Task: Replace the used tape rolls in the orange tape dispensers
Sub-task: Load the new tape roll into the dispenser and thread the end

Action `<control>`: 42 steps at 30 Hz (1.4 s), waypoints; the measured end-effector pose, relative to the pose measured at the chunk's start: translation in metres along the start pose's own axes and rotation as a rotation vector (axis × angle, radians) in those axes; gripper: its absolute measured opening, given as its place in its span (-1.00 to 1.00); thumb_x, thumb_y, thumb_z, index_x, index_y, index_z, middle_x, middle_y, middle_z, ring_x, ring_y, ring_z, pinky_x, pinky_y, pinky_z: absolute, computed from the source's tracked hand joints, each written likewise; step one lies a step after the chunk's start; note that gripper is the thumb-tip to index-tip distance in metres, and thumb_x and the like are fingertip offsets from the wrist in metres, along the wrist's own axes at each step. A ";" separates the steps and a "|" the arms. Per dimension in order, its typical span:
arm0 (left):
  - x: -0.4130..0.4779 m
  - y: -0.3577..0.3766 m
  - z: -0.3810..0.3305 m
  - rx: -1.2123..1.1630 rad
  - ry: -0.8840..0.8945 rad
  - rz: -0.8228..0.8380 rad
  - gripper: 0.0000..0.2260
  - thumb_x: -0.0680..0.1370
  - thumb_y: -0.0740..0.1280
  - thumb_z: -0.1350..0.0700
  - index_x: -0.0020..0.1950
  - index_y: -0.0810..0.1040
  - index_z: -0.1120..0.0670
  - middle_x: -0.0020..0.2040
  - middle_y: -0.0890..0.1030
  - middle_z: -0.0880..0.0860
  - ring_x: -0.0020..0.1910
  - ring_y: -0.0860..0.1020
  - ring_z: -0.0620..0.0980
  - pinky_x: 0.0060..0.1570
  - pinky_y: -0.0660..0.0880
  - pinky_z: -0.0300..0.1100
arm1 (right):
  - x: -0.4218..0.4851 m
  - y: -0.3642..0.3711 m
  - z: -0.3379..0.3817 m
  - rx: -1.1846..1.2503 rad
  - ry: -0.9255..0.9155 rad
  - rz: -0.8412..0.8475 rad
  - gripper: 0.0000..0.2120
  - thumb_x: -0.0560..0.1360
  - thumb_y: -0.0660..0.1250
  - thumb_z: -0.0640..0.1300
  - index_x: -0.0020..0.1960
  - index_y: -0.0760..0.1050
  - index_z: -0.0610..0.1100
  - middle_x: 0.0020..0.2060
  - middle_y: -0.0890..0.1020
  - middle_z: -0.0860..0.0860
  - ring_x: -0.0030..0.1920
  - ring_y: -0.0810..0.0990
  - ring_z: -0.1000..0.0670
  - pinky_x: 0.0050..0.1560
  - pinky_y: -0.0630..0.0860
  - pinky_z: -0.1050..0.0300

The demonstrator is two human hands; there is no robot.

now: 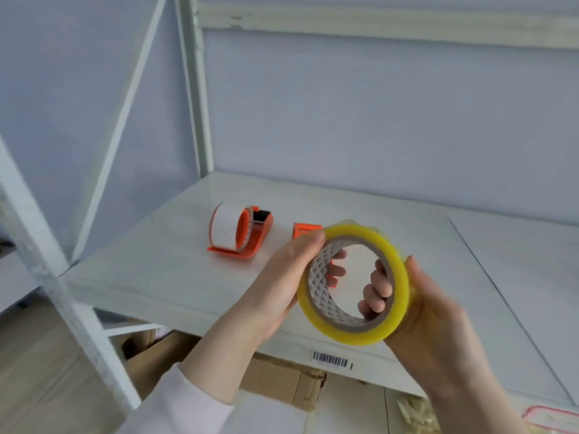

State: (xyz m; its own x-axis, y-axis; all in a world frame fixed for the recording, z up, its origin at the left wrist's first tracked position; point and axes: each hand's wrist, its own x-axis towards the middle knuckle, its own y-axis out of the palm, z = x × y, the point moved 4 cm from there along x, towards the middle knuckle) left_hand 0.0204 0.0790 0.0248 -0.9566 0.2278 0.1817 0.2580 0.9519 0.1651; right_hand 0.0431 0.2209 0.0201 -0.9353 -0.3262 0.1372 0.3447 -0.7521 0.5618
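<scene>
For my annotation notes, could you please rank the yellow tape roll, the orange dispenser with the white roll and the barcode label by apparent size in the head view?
1. yellow tape roll, though it is held nearest the camera
2. orange dispenser
3. barcode label

No words or numbers can be read; a barcode label [330, 360] is seen on the front edge of the white shelf [175, 296], and a blurred triangular print inside the tape roll [380, 238].

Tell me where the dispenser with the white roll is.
Head view, centre-left: the dispenser sits on the white shelf, left of the second orange dispenser, beyond the left hand.
</scene>
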 end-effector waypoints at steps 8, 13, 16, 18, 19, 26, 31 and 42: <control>0.039 -0.039 -0.008 0.161 0.155 -0.274 -0.82 0.51 0.30 -0.03 0.02 0.58 0.02 0.07 0.64 0.01 0.12 0.58 -0.05 0.22 0.46 -0.10 | 0.015 -0.005 0.011 -0.246 -0.197 -0.031 -0.59 0.18 0.51 0.20 -0.19 0.63 -0.12 -0.33 0.67 -0.06 -0.30 0.63 0.01 -0.28 0.55 0.20; 0.054 -0.065 0.001 0.281 0.162 -0.373 -0.88 0.51 0.31 0.10 0.01 0.47 -0.09 0.02 0.53 -0.22 0.04 0.49 -0.31 -0.08 0.38 -0.42 | 0.026 0.000 -0.002 -0.472 -0.254 -0.069 -0.73 0.37 0.38 0.03 0.05 0.60 0.02 -0.09 0.73 -0.01 -0.06 0.67 0.02 -0.07 0.56 0.20; 0.059 -0.070 0.004 0.272 0.180 -0.302 -0.88 0.50 0.32 0.03 0.01 0.48 -0.14 0.05 0.56 -0.20 0.00 0.52 -0.39 -0.08 0.40 -0.53 | 0.034 0.003 -0.009 -0.502 -0.286 -0.073 -0.74 0.38 0.38 -0.01 0.07 0.59 0.00 -0.07 0.72 -0.03 -0.03 0.67 0.01 -0.05 0.55 0.22; 0.064 -0.070 -0.002 0.246 0.181 -0.193 -0.83 0.48 0.31 -0.11 0.06 0.50 -0.15 0.10 0.58 -0.19 0.06 0.51 -0.40 0.04 0.41 -0.42 | 0.038 0.005 -0.007 -0.453 -0.302 -0.091 -0.68 0.32 0.45 0.04 0.03 0.61 -0.04 -0.11 0.72 -0.04 -0.06 0.66 -0.01 -0.06 0.56 0.19; 0.068 -0.070 -0.005 0.255 0.185 -0.134 -0.69 0.44 0.28 -0.21 0.12 0.50 -0.14 0.15 0.57 -0.18 0.13 0.50 -0.36 0.13 0.41 -0.33 | 0.041 0.007 -0.004 -0.413 -0.306 -0.100 -0.67 0.28 0.47 0.05 -0.02 0.63 -0.08 -0.16 0.71 -0.05 -0.12 0.65 -0.02 -0.11 0.56 0.18; 0.084 -0.041 -0.026 0.112 -0.021 0.473 -0.48 0.43 0.04 -0.31 -0.08 0.65 -0.01 -0.17 0.70 -0.07 -0.11 0.64 -0.14 -0.03 0.53 -0.25 | 0.070 0.017 0.027 -0.130 -0.117 0.151 -0.85 0.24 0.32 -0.04 -0.35 0.53 -0.12 -0.49 0.55 0.05 -0.44 0.37 0.06 -0.34 0.40 0.22; 0.077 -0.033 -0.020 -0.098 -0.011 0.382 -0.59 0.46 0.17 -0.20 -0.36 0.61 0.03 -0.42 0.58 -0.11 -0.37 0.53 -0.17 -0.25 0.49 -0.33 | 0.071 -0.011 0.031 -0.220 -0.133 -0.316 -0.70 0.26 0.43 0.02 -0.13 0.58 -0.16 -0.26 0.64 0.00 -0.15 0.58 -0.01 -0.08 0.52 0.11; 0.051 0.004 -0.010 0.177 0.226 0.138 -0.80 0.55 0.16 -0.06 0.04 0.52 -0.03 -0.01 0.56 0.03 -0.03 0.52 -0.20 0.00 0.42 -0.35 | 0.052 0.013 -0.009 -0.734 -0.411 -0.483 -0.76 0.38 0.29 0.08 -0.06 0.55 -0.03 -0.19 0.69 0.08 -0.14 0.63 0.13 -0.13 0.52 0.30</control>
State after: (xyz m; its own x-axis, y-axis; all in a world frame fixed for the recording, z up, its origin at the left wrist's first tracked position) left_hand -0.0261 0.0928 0.0450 -0.8550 0.3246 0.4045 0.3363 0.9407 -0.0441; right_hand -0.0002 0.1893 0.0272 -0.8960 0.2327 0.3782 -0.2502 -0.9682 0.0029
